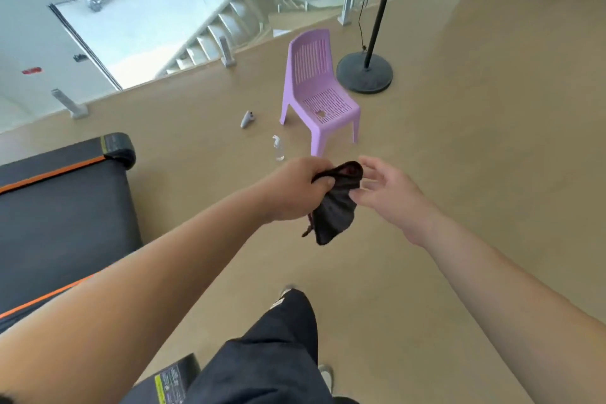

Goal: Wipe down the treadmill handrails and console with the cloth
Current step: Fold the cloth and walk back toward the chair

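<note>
Left hand (296, 189) fingers curled, gripping the top of a dark cloth (334, 210), which is bunched and hanging down in the air in front of the body. Right hand (387, 187) is open with fingers spread, holding nothing; its thumb is at the cloth's right edge, contact too close to call. Looks like a prep step: sorting or refolding the cloth between the hands, with wiping not yet begun. The treadmill (59, 200) is low left, and only its black belt and orange-striped side rail show. Handrails and console are out of view, so the cloth is well apart from what it must wipe. The next move probably calls for a firm flat hold on the cloth, then a turn left toward the machine's front. A clear spray bottle (278, 148) stands on the floor (459, 174) just beyond the hands, so it may be wanted first. A purple chair (319, 92) stands behind it, a small grey object (247, 118) lies to its left, and a fan (364, 72) base is further back. A dark trouser leg (278, 354) is mid-step below. There is open floor ahead and to the right. Edges to mind: the treadmill's rear corner close on the left, and the stairwell (157, 33) drop beyond the glass railing at the back.
</note>
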The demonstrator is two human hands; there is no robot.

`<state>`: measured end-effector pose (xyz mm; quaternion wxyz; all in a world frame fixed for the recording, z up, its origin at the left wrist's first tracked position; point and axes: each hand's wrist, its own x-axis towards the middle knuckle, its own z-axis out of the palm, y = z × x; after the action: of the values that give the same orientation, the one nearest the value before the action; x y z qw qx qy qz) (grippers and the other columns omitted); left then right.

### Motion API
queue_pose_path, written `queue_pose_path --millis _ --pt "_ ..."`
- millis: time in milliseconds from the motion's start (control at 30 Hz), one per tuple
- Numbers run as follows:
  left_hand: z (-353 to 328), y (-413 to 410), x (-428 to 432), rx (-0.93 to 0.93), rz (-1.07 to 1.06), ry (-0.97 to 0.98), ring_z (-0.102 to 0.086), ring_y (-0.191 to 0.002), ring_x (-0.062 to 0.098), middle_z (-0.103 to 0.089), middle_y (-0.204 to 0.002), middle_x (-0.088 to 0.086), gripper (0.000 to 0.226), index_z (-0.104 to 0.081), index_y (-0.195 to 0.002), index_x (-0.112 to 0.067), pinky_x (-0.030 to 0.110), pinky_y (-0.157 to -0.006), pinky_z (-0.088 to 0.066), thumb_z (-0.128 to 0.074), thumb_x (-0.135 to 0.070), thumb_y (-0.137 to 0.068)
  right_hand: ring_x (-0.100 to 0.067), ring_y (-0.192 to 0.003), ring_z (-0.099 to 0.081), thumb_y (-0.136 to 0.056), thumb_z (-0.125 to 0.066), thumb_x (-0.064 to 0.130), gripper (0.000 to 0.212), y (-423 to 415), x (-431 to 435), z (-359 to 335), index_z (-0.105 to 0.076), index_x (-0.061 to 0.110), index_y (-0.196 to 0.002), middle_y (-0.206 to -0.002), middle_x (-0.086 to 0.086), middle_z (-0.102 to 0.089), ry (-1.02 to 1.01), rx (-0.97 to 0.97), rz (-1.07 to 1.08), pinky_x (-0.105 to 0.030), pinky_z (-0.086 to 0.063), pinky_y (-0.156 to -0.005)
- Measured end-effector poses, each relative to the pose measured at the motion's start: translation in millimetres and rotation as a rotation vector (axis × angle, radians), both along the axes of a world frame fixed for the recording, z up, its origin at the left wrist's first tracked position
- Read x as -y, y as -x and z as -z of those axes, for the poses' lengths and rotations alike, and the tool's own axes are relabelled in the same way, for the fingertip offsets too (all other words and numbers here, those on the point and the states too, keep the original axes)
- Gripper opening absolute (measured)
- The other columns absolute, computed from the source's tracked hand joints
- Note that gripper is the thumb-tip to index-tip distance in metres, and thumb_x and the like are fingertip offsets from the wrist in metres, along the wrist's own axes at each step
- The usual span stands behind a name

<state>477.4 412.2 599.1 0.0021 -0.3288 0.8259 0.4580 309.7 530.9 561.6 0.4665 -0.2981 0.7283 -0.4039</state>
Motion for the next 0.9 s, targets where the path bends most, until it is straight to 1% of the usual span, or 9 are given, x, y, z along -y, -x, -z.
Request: queue_pose_path --millis 67,133,267,400,500,667,767,833,900 --pt "0 29 24 -0.017 0.029 0.041 -0.052 -0.071 0.013 -0.062 -0.081 0.002 0.018 -0.065 -0.1 -0.013 0.031 -0.068 -0.045 -0.048 -0.017 -0.102 -0.007 -0.128 -0.057 -0.086 -0.072 0.01 0.05 35 25 -1 -0.062 0.027 -0.132 -0.131 0.01 -0.067 0.012 0.005 -0.095 -0.037 -0.043 -0.109" --pt "6 59 54 -0.04 0.024 0.063 -0.048 -0.065 0.01 -0.055 -0.073 -0.004 0.017 -0.064 -0.097 -0.013 0.03 -0.065 -0.042 -0.049 -0.019 -0.103 -0.011 -0.116 -0.066 -0.088 -0.072 0.005 0.033 70 53 0 -0.071 0.018 -0.118 -0.119 0.001 -0.074 0.034 0.029 -0.116 -0.036 -0.048 -0.105" --pt "25 119 128 -0.081 -0.02 0.032 -0.052 -0.066 0.005 -0.06 -0.074 -0.007 0.019 -0.067 -0.098 -0.018 0.029 -0.066 -0.045 -0.051 -0.027 -0.104 -0.017 -0.097 -0.069 -0.091 -0.071 0.006 0.021 141 123 7 -0.07 0.001 -0.111 -0.107 -0.01 -0.075 0.06 0.098 -0.092 -0.043 -0.054 -0.1" --pt "44 189 208 -0.097 -0.055 -0.013 -0.065 -0.091 0.016 -0.071 -0.095 -0.002 0.02 -0.069 -0.11 -0.025 0.038 -0.085 -0.054 -0.051 -0.032 -0.104 -0.016 -0.096 -0.072 -0.098 -0.063 0.017 0.017 203 201 14 -0.067 0.008 -0.113 -0.1 -0.001 -0.075 0.02 0.159 -0.131 -0.031 -0.058 -0.088" --pt "55 248 263 -0.091 -0.103 -0.009 -0.061 -0.08 0.012 -0.067 -0.085 -0.007 0.017 -0.069 -0.104 -0.024 0.037 -0.079 -0.052 -0.052 -0.029 -0.104 -0.02 -0.101 -0.073 -0.099 -0.065 0.026 0.015 256 263 28 -0.066 0.016 -0.109 -0.102 -0.005 -0.077 0.045 0.113 -0.099 -0.035 -0.057 -0.091" --pt "89 329 336 -0.087 -0.31 -0.056 -0.066 -0.083 0.009 -0.07 -0.086 -0.009 0.007 -0.068 -0.095 -0.025 0.031 -0.078 -0.056 -0.063 -0.029 -0.099 -0.006 -0.078 -0.067 -0.096 -0.068 0.019 0.006 341 350 57 -0.067 0.014 -0.098 -0.087 0.0 -0.075 0.095 -0.029 -0.082 -0.019 -0.051 -0.071" --pt "122 377 376 -0.111 -0.493 -0.105 -0.068 -0.08 0.011 -0.073 -0.086 -0.003 0.009 -0.068 -0.091 -0.022 0.028 -0.074 -0.055 -0.07 -0.03 -0.094 -0.008 -0.082 -0.068 -0.093 -0.07 0.023 0.009 398 405 88 -0.07 0.015 -0.096 -0.092 -0.003 -0.076 0.1 -0.06 -0.147 -0.021 -0.051 -0.072" --pt "150 407 399 -0.125 -0.573 -0.144 -0.07 -0.08 0.012 -0.075 -0.089 0.001 0.005 -0.07 -0.092 -0.02 0.032 -0.079 -0.058 -0.07 -0.025 -0.093 -0.008 -0.081 -0.068 -0.096 -0.067 0.026 0.009 434 440 117 -0.07 0.018 -0.097 -0.088 0.001 -0.076 0.099 -0.072 -0.226 -0.022 -0.05 -0.071" --pt "180 432 424 -0.122 -0.614 -0.205 -0.073 -0.086 0.021 -0.076 -0.09 0.005 0.008 -0.071 -0.092 -0.019 0.041 -0.087 -0.061 -0.065 -0.015 -0.089 -0.011 -0.078 -0.067 -0.098 -0.063 0.03 0.009 462 473 151 -0.068 0.023 -0.095 -0.082 0.006 -0.073 0.104 -0.094 -0.271 -0.032 -0.05 -0.069"
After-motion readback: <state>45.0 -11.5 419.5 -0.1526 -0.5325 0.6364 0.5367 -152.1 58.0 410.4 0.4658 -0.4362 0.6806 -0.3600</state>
